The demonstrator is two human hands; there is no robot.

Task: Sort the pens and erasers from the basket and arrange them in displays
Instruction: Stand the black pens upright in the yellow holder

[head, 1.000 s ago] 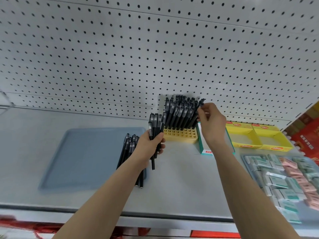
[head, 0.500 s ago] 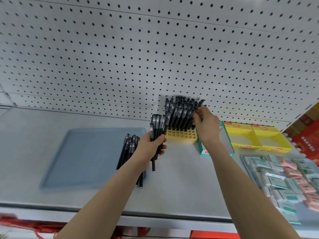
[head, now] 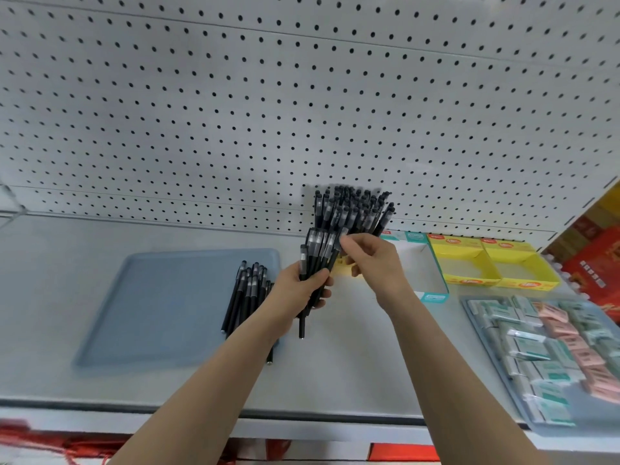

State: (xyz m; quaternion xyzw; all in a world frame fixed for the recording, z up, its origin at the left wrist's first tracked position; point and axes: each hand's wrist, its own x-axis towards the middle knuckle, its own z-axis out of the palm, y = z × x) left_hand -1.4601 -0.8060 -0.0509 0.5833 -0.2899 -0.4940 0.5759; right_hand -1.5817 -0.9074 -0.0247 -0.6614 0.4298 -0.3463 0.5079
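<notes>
Presently, we logged: blue tray [head: 161, 307], flat on the shelf [head: 352, 370]. Loose pens [head: 246, 290], lying on the tray's right edge. Left hand [head: 295, 290], just right of the tray, gripped a bundle of black pens [head: 313, 256]. Right hand [head: 372, 260], further right of the tray, pinched the cap end of one pen [head: 333, 255] in that bundle. Pen stand [head: 341, 265], beyond the tray's far right corner, was packed with upright pens [head: 352, 209]. Yellow boxes [head: 489, 263] and erasers [head: 553, 340], well to the tray's right.

Matt perforated metal back panel [head: 302, 112]
</notes>
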